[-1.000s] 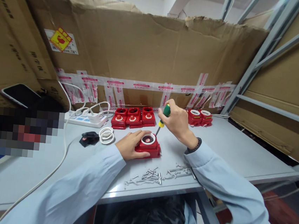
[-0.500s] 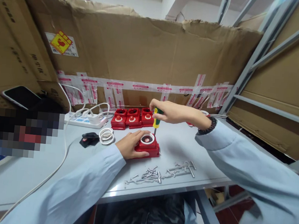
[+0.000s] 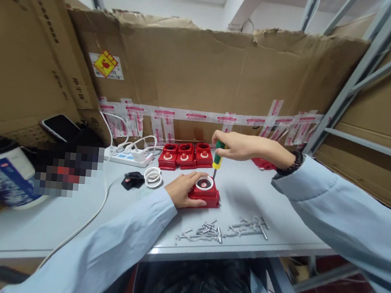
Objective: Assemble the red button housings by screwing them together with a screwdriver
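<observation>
A red housing [image 3: 207, 198] with a white ring [image 3: 204, 183] round a dark centre sits on the table. My left hand [image 3: 184, 189] grips it from the left, thumb along the front and fingers over the top. My right hand [image 3: 233, 145] is wrapped round the green and yellow handle of a screwdriver [image 3: 218, 154]. The screwdriver stands upright, its shaft reaching the housing's back right corner; the tip is hidden. Screws and metal pins [image 3: 208, 228] lie in front of the housing, next to small metal parts with chains [image 3: 250, 225].
Behind my left hand, three red housings [image 3: 186, 156] stand in a row. White rings [image 3: 153, 177], a black piece [image 3: 132, 180] and a power strip [image 3: 128, 157] are to the left. Another red part [image 3: 263, 163] lies beyond my right wrist. A tub [image 3: 6, 174] stands far left.
The camera view has shifted, so the scene sits further right and more of the tub shows. Both hands keep their hold, and the screwdriver stays at the same corner.
</observation>
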Available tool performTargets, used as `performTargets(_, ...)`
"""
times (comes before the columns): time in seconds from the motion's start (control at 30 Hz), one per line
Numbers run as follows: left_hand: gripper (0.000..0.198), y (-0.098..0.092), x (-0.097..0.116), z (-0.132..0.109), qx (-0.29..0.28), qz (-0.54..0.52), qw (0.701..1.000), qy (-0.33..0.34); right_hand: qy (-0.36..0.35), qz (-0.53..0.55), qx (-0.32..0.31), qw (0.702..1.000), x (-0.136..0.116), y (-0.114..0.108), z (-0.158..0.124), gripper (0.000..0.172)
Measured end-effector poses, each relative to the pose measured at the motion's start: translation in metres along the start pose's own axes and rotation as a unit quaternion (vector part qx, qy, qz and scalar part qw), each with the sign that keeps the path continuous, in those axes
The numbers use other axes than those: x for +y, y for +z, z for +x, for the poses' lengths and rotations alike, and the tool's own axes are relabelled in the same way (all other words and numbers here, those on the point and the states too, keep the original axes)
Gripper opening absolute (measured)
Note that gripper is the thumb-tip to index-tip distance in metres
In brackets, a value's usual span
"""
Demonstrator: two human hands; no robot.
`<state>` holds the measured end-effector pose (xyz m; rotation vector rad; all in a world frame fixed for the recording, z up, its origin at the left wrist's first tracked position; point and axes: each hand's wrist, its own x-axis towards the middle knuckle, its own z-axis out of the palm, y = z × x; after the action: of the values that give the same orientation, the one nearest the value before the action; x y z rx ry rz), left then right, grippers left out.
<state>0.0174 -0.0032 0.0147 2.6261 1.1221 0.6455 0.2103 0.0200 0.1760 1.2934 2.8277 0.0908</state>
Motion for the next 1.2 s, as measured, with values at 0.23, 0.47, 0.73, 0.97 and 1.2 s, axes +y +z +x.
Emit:
performTargets(0.23,0.069,-0.001,0.002,-0.001,0.008,-0.005,1.0,-0.003,0.027,-0.019,0.047,0.998,-0.003,0.005,0.002,0.027)
performTargets(0.47,0.071,-0.002,0.002,-0.001,0.002,-0.005,1.0,-0.006,0.0,0.031,0.038,0.999,0.001,0.007,-0.004,0.03)
performTargets(0.73,0.07,-0.004,0.003,-0.002,0.001,-0.01,1.0,0.0,-0.025,0.082,0.066,0.994,-0.003,0.013,0.004,0.024)
performTargets(0.97,0.072,-0.003,0.003,-0.001,0.0,-0.009,1.0,-0.01,0.108,-0.064,0.076,0.989,-0.007,0.01,0.0,0.042)
performTargets(1.2,0.073,-0.003,0.002,-0.001,-0.003,-0.005,1.0,-0.009,-0.072,0.026,0.026,0.997,0.007,0.006,-0.004,0.027)
